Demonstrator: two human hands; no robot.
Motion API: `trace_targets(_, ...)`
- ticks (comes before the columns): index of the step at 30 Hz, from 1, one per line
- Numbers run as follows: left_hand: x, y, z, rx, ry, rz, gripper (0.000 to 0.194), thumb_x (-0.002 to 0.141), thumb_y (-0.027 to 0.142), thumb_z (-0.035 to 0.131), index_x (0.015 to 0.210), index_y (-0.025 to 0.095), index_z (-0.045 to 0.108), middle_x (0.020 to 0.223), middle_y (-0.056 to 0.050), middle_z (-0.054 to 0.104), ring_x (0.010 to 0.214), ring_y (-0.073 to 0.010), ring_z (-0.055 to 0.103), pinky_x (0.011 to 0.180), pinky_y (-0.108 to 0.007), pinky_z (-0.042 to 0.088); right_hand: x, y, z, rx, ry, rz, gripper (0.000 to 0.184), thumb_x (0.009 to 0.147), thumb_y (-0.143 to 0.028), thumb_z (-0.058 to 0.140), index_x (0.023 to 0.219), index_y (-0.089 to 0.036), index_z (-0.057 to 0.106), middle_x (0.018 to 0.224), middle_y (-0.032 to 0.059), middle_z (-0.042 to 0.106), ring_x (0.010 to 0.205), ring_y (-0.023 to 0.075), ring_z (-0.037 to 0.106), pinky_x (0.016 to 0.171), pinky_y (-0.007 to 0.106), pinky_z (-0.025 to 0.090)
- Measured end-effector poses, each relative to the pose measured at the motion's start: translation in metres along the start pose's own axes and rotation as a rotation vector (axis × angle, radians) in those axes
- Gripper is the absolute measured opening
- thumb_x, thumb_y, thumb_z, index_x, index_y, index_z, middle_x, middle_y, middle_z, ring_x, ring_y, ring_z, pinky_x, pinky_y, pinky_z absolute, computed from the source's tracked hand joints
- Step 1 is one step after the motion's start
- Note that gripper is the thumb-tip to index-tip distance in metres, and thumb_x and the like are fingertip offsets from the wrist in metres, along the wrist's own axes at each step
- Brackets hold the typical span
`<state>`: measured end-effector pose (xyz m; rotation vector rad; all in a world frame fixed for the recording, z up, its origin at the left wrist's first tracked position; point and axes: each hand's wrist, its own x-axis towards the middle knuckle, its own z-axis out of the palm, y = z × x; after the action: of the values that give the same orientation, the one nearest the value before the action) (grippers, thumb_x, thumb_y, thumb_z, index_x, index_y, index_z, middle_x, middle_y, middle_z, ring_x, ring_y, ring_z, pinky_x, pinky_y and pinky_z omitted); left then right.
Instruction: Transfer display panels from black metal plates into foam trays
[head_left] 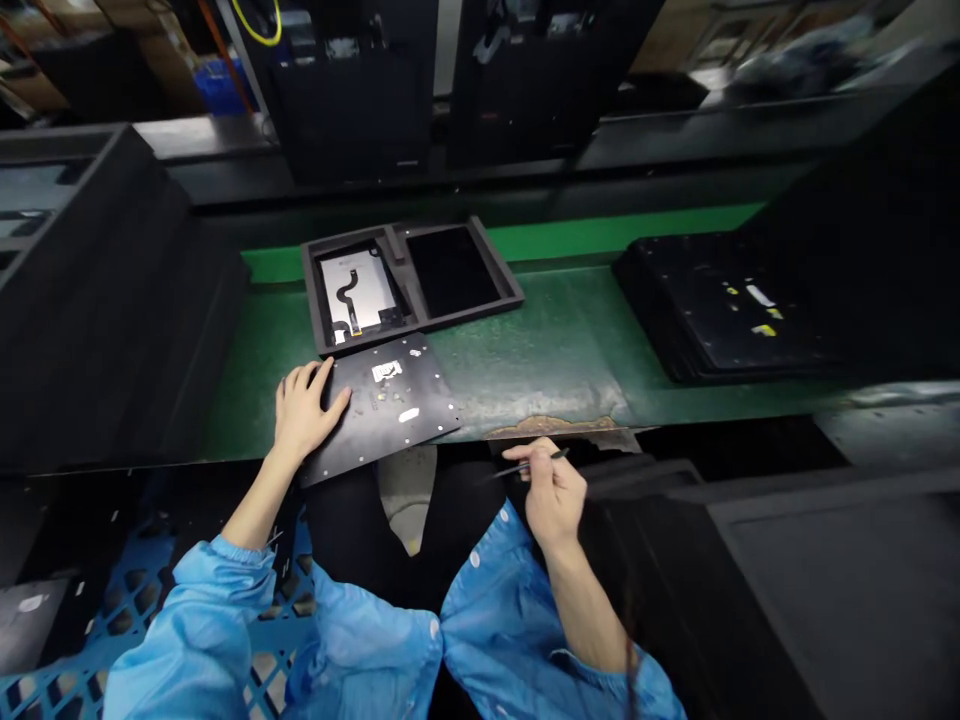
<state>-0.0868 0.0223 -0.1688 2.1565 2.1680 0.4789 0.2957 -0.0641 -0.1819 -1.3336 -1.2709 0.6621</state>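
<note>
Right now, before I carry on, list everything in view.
bench: one, green, centre
panel: one, dark grey, near edge
thin tool: one, dark, right hand
foam tray: one, grey, behind panel
tray parts: two, silver-black and black
plate stack: one, black, right
foam stack: one, black, left
upright panels: two, black, back
bin: one, blue, upper left
background: blurred
sleeves: two, blue
hands: two, bare, left on panel

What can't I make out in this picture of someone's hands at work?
All in the head view:
Tip of the thin tool in the right hand: blurred.
Print on the white label: too small.
Underside of the dark panel: hidden by its own upper face.
Far left of the foam stack: cut off by the picture's left edge.
</note>
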Motion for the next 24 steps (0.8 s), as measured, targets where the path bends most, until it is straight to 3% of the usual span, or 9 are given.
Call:
trace_targets(3, -0.004, 0.015, 0.004, -0.027, -0.011, 0.018, 0.069, 0.105, 0.061, 0.048, 0.163, 0.024, 0.052, 0.159, -0.013, 0.058, 0.151, -0.0368, 0.045, 0.131, -0.058, 0.032, -0.009, 0.005, 0.020, 0.159, -0.097, 0.109, 0.060, 0.114, -0.058, 0.048, 0.072, -0.021, 0.069, 0.079, 0.0073, 0.070, 0.076, 0.0199, 0.068, 0.074, 0.034, 0.057)
trace_targets(7, -0.001, 0.048, 0.011, -0.013, -0.056, 0.065, 0.068, 0.106, 0.061, 0.045, 0.164, 0.024, 0.050, 0.159, -0.015, 0.058, 0.151, -0.0374, 0.045, 0.132, -0.062, 0.027, -0.025, 0.009, 0.043, 0.344, -0.232, 0.351, 0.064, 0.109, -0.073, 0.051, 0.074, -0.020, 0.063, 0.070, 0.0052, 0.069, 0.060, 0.0164, 0.065, 0.062, 0.030, 0.055)
trace_targets(13, 0.040, 0.074, 0.027, -0.009, 0.017, 0.057, 0.064, 0.106, 0.061, 0.045, 0.152, 0.021, 0.062, 0.148, -0.018, 0.063, 0.140, -0.0352, 0.055, 0.126, -0.057, 0.036, -0.041, 0.015, 0.058, 0.407, -0.368, 0.424, 0.066, 0.103, -0.080, 0.053, 0.086, -0.019, 0.067, 0.065, 0.0017, 0.064, 0.059, 0.0142, 0.061, 0.060, 0.026, 0.051)
trace_targets(18, 0.063, 0.077, 0.029, 0.043, 0.045, -0.012, 0.070, 0.104, 0.065, 0.037, 0.143, 0.017, 0.067, 0.142, -0.022, 0.064, 0.133, -0.0427, 0.058, 0.111, -0.058, 0.049, -0.042, 0.026, 0.061, 0.319, -0.453, 0.394, 0.060, 0.110, -0.070, 0.048, 0.092, -0.017, 0.071, 0.063, -0.0029, 0.056, 0.056, 0.0109, 0.050, 0.058, 0.023, 0.041)
trace_targets(20, 0.062, 0.072, 0.028, 0.035, 0.063, 0.001, 0.072, 0.103, 0.066, 0.032, 0.143, 0.017, 0.066, 0.144, -0.022, 0.064, 0.133, -0.0445, 0.059, 0.109, -0.058, 0.051, -0.044, 0.031, 0.065, 0.199, -0.443, 0.344, 0.050, 0.110, -0.058, 0.053, 0.094, -0.017, 0.076, 0.069, -0.0018, 0.061, 0.062, 0.0114, 0.054, 0.062, 0.023, 0.042)
trace_targets(22, 0.060, 0.061, 0.032, -0.025, 0.062, 0.013, 0.072, 0.103, 0.067, 0.028, 0.140, 0.019, 0.066, 0.143, -0.020, 0.067, 0.132, -0.0428, 0.063, 0.108, -0.057, 0.054, -0.045, 0.041, 0.070, 0.047, -0.425, 0.311, 0.034, 0.104, -0.047, 0.063, 0.096, -0.019, 0.082, 0.078, 0.0003, 0.071, 0.071, 0.0139, 0.063, 0.067, 0.024, 0.045)
trace_targets(24, 0.060, 0.044, 0.040, -0.174, 0.126, 0.046, 0.060, 0.101, 0.065, 0.031, 0.140, 0.031, 0.061, 0.143, -0.011, 0.069, 0.137, -0.0339, 0.063, 0.115, -0.050, 0.054, -0.047, 0.061, 0.075, -0.127, -0.438, 0.314, 0.025, 0.095, -0.042, 0.069, 0.099, -0.023, 0.085, 0.081, 0.0011, 0.077, 0.072, 0.0180, 0.069, 0.065, 0.027, 0.046)
